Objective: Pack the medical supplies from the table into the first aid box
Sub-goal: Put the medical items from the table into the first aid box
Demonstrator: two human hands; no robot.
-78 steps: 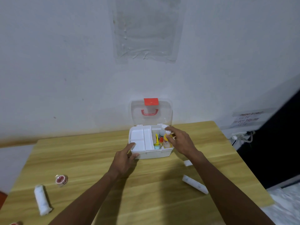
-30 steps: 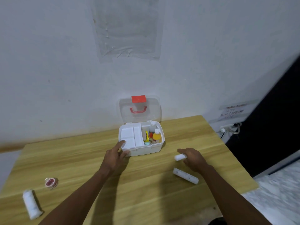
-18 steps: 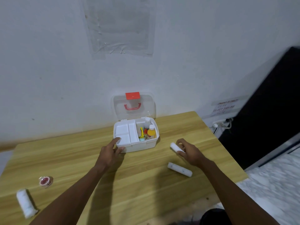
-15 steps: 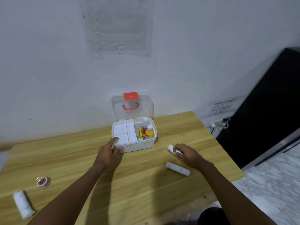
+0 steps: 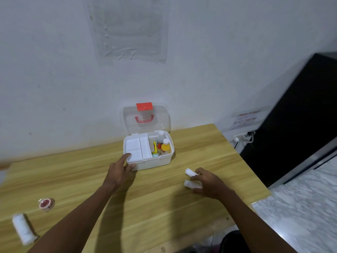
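The white first aid box [image 5: 151,162] stands open at the back of the table, its clear lid [image 5: 145,117] leaning on the wall. Inside it are a white tray [image 5: 135,147], a yellow bottle [image 5: 165,147] and a white bottle [image 5: 160,136]. My left hand [image 5: 119,171] grips the box's front left corner, index finger on the rim. My right hand [image 5: 208,181] lies on the table to the right, pinching a small white roll [image 5: 189,172]. Its fingers also rest over a longer white roll [image 5: 188,184].
A red tape roll [image 5: 46,203] and a white bandage roll [image 5: 23,228] lie at the table's front left. A black cabinet [image 5: 295,121] stands past the table's right edge, with a wall socket and cables [image 5: 242,138] beside it.
My right hand left the box, went to the table's right side and picked up the small white roll. It now sits lower, over the longer roll. My left hand stayed on the box.
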